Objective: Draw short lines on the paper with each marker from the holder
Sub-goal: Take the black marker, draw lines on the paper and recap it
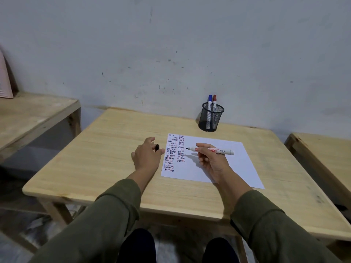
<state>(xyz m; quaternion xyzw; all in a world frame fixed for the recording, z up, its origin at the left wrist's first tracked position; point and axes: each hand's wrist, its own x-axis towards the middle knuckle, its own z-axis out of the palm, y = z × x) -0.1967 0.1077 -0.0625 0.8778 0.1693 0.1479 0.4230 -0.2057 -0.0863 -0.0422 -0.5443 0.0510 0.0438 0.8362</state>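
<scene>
The right hand is curled closed around a white-barrelled plastic marker with a black tip, pinched between thumb and fingers near the barrel's front half; the marker is held almost level just above the white sheet of paper, its bare tip pointing toward nine o'clock at the second column of short red and blue strokes. Such a marker is judged light, rigid and smooth — a grip close to the tip should give the best control, and only slight pressure should be needed. The left hand is loosely half-closed on the pale wooden table at the paper's nine o'clock edge, a small black cap kept at its fingers; whether the cap is gripped or merely touched cannot be told. At twelve o'clock from the paper — well apart — a black wire-mesh holder stands with a blue-capped marker and a red-capped marker upright inside.
</scene>
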